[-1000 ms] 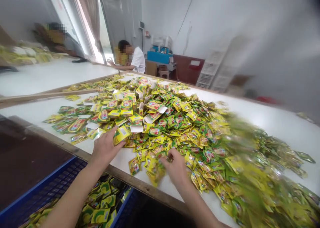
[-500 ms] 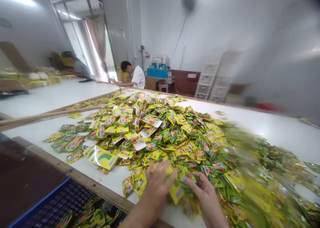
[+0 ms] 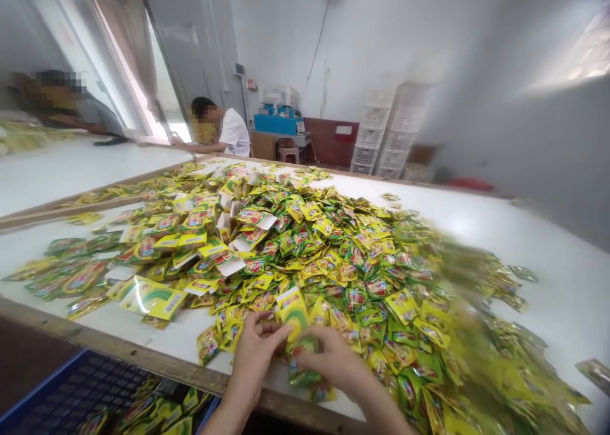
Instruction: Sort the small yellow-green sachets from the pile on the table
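Box (image 3: 291, 311), in the head view, tilts above the near edge of the table (image 3: 133, 354), pinched in the left hand (image 3: 256, 343), presumably for steadiness, while the right hand (image 3: 336, 355) holds a green packet (image 3: 301, 376) just below.

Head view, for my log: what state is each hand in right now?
Left hand: closed, holding a yellow-and-green rectangular cardboard box.
Right hand: closed, holding a flat glossy green packet.
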{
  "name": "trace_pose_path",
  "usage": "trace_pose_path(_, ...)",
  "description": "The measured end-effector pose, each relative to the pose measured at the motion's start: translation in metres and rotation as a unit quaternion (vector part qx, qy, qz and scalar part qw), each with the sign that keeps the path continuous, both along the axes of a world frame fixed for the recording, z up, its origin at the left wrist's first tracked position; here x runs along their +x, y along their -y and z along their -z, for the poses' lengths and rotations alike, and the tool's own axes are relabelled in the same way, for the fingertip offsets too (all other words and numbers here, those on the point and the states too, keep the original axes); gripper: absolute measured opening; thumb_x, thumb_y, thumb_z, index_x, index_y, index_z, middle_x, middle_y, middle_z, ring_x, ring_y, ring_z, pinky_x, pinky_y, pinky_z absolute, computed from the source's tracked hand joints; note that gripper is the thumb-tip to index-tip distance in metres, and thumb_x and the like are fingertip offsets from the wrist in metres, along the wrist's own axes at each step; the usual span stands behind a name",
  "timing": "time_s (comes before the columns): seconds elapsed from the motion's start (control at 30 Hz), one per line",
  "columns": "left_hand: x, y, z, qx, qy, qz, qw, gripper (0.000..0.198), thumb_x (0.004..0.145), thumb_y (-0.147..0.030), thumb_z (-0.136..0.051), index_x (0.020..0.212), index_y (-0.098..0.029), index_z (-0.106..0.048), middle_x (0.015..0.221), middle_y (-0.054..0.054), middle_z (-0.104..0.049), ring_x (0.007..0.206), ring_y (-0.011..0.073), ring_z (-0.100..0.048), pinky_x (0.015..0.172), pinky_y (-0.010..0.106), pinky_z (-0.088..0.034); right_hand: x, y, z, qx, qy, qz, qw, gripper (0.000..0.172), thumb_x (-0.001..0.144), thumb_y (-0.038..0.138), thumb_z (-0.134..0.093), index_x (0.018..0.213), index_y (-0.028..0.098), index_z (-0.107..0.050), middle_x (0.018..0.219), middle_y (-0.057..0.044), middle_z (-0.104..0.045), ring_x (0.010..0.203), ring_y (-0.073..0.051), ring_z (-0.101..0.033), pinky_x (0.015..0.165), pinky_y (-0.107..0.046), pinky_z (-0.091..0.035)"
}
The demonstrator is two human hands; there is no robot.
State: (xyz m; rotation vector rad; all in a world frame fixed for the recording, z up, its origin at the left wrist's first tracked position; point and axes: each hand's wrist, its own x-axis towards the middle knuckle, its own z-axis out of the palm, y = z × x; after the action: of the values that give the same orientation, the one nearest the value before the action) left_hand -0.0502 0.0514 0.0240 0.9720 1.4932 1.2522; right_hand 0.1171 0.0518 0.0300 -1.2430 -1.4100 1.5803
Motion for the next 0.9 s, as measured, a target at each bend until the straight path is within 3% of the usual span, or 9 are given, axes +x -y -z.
trace_pose_path(0.13, 0.017, -0.007, -0.021, 0.003, 0.033, 0.140, 0.990, 0.028, 0.067, -0.031, -0.077, 0.086, -0.015, -0.065, 0.079, 0.004, -0.071, 0.075, 0.0205, -0.069, 0.065, 0.028, -0.052, 0.021, 0.005, -0.001, 0.002, -0.071, -0.038, 0.997, 0.027, 0.064, 0.017, -0.076, 0.090, 0.021, -0.074, 0.065, 0.005, -0.063, 0.055, -0.010, -0.052, 0.050, -0.018, -0.042)
trace_pose_path(0.23, 0.031, -0.011, -0.031, 0.032, 0.044, 0.221, 0.974, 0.028, 0.066, -0.018, -0.073, 0.093, -0.018, -0.067, 0.087, 0.002, -0.071, 0.090, 0.0216, -0.068, 0.077, 0.029, -0.052, 0.049, 0.009, -0.018, -0.007, -0.075, -0.065, 0.995, 0.026, 0.063, 0.022, -0.081, 0.088, 0.020, -0.073, 0.061, 0.006, -0.060, 0.053, -0.009, -0.051, 0.050, -0.018, -0.042)
trace_pose_path(0.3, 0.040, -0.013, -0.032, 0.051, 0.035, 0.248, 0.967, 0.021, 0.068, -0.018, -0.070, 0.088, -0.019, -0.065, 0.081, 0.000, -0.067, 0.085, 0.0203, -0.065, 0.074, 0.028, -0.051, 0.069, 0.011, -0.038, -0.002, -0.105, -0.038, 0.994, 0.028, 0.065, 0.026, -0.083, 0.089, 0.020, -0.070, 0.070, 0.003, -0.065, 0.058, -0.012, -0.057, 0.055, -0.022, -0.047)
trace_pose_path(0.37, 0.048, -0.013, -0.030, 0.070, 0.020, 0.259, 0.963, 0.013, 0.068, -0.019, -0.071, 0.073, -0.019, -0.059, 0.074, -0.001, -0.061, 0.077, 0.0180, -0.060, 0.070, 0.026, -0.048, 0.082, 0.009, -0.060, 0.037, -0.138, 0.055, 0.988, 0.030, 0.070, 0.030, -0.081, 0.094, 0.021, -0.066, 0.081, 0.000, -0.069, 0.068, -0.016, -0.062, 0.063, -0.027, -0.051)
trace_pose_path(0.43, 0.055, -0.011, -0.024, 0.105, -0.023, 0.254, 0.961, 0.027, 0.065, -0.019, -0.075, 0.062, -0.020, -0.049, 0.071, -0.003, -0.053, 0.071, 0.0158, -0.054, 0.066, 0.024, -0.044, 0.086, 0.003, -0.076, 0.101, -0.119, 0.169, 0.973, 0.032, 0.074, 0.032, -0.078, 0.100, 0.022, -0.064, 0.083, 0.000, -0.069, 0.072, -0.017, -0.062, 0.066, -0.028, -0.051)
trace_pose_path(0.5, 0.061, -0.008, -0.018, 0.165, -0.122, 0.233, 0.951, 0.035, 0.066, -0.018, -0.077, 0.061, -0.021, -0.042, 0.073, -0.003, -0.049, 0.070, 0.0154, -0.049, 0.064, 0.024, -0.041, 0.081, -0.004, -0.082, 0.155, -0.056, 0.219, 0.962, 0.031, 0.076, 0.033, -0.075, 0.103, 0.020, -0.065, 0.081, -0.001, -0.069, 0.071, -0.018, -0.062, 0.065, -0.027, -0.050)
trace_pose_path(0.6, 0.065, -0.002, -0.006, 0.251, -0.283, 0.176, 0.909, 0.029, 0.074, -0.021, -0.072, 0.068, -0.022, -0.044, 0.086, 0.001, -0.051, 0.078, 0.0183, -0.052, 0.068, 0.027, -0.043, 0.064, -0.012, -0.071, 0.224, 0.067, 0.195, 0.953, 0.021, 0.078, 0.026, -0.069, 0.098, 0.019, -0.070, 0.086, -0.003, -0.069, 0.076, -0.019, -0.062, 0.067, -0.027, -0.048)
trace_pose_path(0.73, 0.065, 0.003, 0.011, 0.291, -0.375, 0.103, 0.874, 0.021, 0.078, -0.019, -0.066, 0.075, -0.022, -0.046, 0.097, 0.006, -0.053, 0.091, 0.0233, -0.056, 0.076, 0.033, -0.046, 0.053, -0.011, -0.054, 0.275, 0.205, 0.146, 0.928, 0.018, 0.075, 0.012, -0.062, 0.087, 0.019, -0.075, 0.081, -0.002, -0.067, 0.079, -0.018, -0.060, 0.072, -0.026, -0.044)
trace_pose_path(0.9, 0.066, 0.008, 0.025, 0.314, -0.397, 0.059, 0.860, 0.024, 0.076, -0.017, -0.069, 0.074, -0.022, -0.046, 0.103, 0.007, -0.054, 0.099, 0.0258, -0.057, 0.079, 0.036, -0.046, 0.058, -0.010, -0.067, 0.258, 0.243, 0.033, 0.935, 0.019, 0.070, 0.007, -0.061, 0.076, 0.020, -0.074, 0.072, 0.001, -0.065, 0.072, -0.016, -0.057, 0.066, -0.023, -0.040)
